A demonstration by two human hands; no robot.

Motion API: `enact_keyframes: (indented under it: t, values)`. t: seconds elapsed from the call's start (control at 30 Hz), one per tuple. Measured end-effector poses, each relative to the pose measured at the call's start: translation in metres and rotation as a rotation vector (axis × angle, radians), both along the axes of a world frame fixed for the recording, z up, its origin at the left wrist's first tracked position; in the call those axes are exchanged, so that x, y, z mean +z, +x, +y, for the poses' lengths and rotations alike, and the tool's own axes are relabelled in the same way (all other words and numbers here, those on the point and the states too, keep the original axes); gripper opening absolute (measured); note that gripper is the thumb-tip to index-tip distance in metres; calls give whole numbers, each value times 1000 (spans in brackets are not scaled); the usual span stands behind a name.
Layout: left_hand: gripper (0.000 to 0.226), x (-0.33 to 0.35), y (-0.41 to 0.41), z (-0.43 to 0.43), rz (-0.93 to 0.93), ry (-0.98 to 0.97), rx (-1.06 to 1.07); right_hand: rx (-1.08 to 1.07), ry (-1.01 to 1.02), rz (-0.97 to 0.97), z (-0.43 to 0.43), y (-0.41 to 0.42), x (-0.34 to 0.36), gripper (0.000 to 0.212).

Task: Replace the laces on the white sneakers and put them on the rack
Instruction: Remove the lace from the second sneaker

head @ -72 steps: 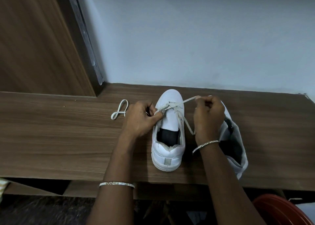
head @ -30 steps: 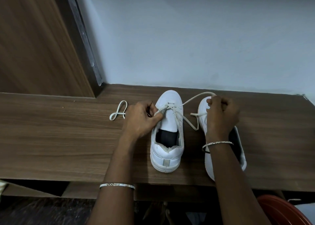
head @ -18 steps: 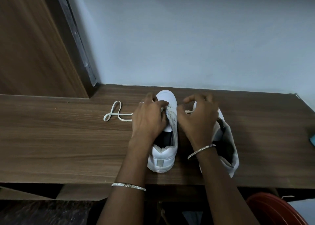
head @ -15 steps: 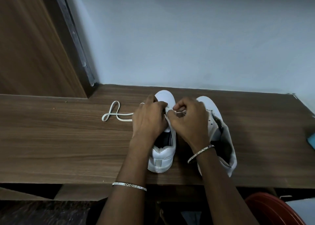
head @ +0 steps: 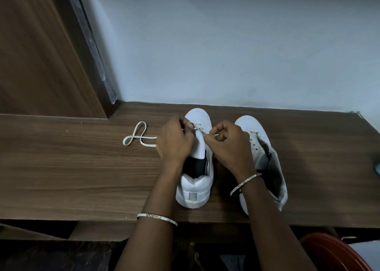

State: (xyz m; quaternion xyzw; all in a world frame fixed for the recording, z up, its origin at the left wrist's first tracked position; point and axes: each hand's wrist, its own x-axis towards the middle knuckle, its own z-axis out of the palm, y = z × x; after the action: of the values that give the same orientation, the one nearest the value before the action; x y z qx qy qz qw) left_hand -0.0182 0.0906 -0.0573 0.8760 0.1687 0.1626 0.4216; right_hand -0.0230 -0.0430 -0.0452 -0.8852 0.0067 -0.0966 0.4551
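Left grip (head: pixel 174 141) is curled tight, thumb and fingertips pinching the lace (head: pixel 134 136) right up at the front eyelets of the left sneaker (head: pixel 195 190), and the right grip (head: pixel 230 145) matches it, clenched with its fingers pinching the same lace just across the tongue. A short stretch of lace runs taut between the two grips, over the top of the white tongue. That left sneaker stands upright on the bench (head: pixel 72 168), toe to the wall, heel toward the person, with its dark inside showing behind the tongue. Out past the left grip, the free end of the lace lies flat on the bench in a loose figure-of-eight loop. Just beside, on the right, sits the right sneaker (head: pixel 261 147), toe also to the wall, its upper slumped open toward the right with a row of eyelets in view; the right forearm crosses over its heel end, so whether the two shoes touch cannot be told. Each wrist carries a thin silver bangle (head: pixel 157 217). Low in the right corner, below the bench edge, a red tub (head: pixel 333 254) peeks in, and a sliver of something teal (head: pixel 377 169) sits at the far right edge of the bench.
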Motion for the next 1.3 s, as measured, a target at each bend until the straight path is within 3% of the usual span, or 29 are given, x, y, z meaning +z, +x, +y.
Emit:
enact_keyframes:
  t: [0.13,0.2,0.27,0.33,0.4,0.47,0.57,0.67,0.73,0.87,0.93,1.0,1.07,1.17,1.23,1.3]
  values:
    - [13,-1,6,2,28,-755,100,-6,1,14,0,1,0,9]
    - [19,4,7,2,17,-932,80,-10,-6,15,1,2,0,7]
    - [16,7,3,4,-77,-858,28,-9,-18,6,2,2,0,5]
    - [28,4,3,11,-159,-452,-64,-10,-30,-8,3,2,-1,5]
    - [34,5,-1,11,-124,44,-144,-19,-46,-9,4,2,-1,5]
    - [30,8,-6,5,-74,388,-153,-27,-46,-16,5,2,-1,6]
    - [18,6,-6,2,-37,577,-127,-31,-33,-9,5,2,0,5]
    - [10,6,-4,3,-28,551,-46,-41,-9,-3,4,3,-2,5]
    - [9,5,-4,2,-30,424,-34,-53,10,-11,2,3,-4,6]
    - [6,3,-4,8,-110,-368,-39,-57,31,-11,0,3,-7,7]
    - [8,7,-2,14,-153,-736,57,-55,49,-14,0,3,-8,7]
    - [18,9,3,25,-139,-1039,187,-57,57,-19,1,3,-8,8]
    - [26,9,4,37,-110,-1219,288,-57,54,-20,0,4,-8,9]
    - [26,0,1,49,-163,-1110,443,-55,49,-23,1,3,-8,9]
    - [17,-1,-1,52,-304,-752,431,-54,51,-25,2,3,-7,9]
    - [11,2,-1,50,-379,-456,237,-57,55,-20,3,3,-7,8]
